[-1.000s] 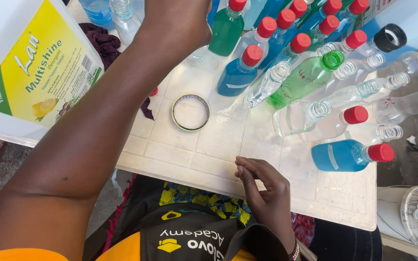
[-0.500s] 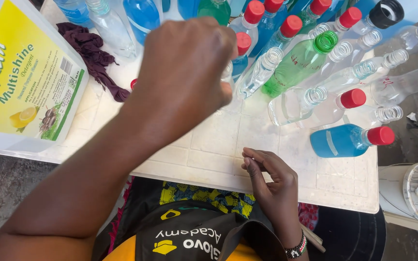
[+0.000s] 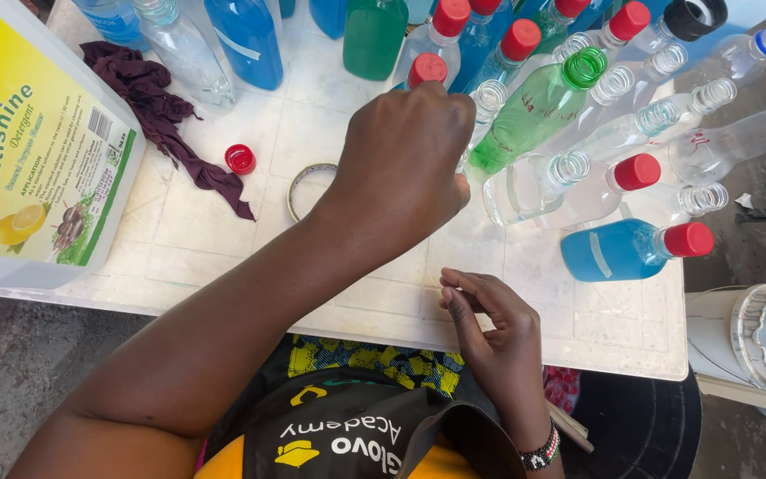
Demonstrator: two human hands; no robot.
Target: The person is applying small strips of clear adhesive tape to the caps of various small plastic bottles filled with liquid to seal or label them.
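Nearest me, at the white table's (image 3: 223, 239) front edge, my right hand (image 3: 498, 333) rested with curled fingers, pinching nothing I could make out. My left hand (image 3: 405, 160) was fisted around a capless bottle (image 3: 487, 106); a ring (image 3: 306, 182) lay beside its wrist. I counted one loose red cap (image 3: 240, 159), one maroon rag (image 3: 157, 106), one big jug (image 3: 33, 151), and seven red-capped bottles (image 3: 636, 248) among many. Bare ground lay below. Half a second before, that fist had hovered nearer the jug.
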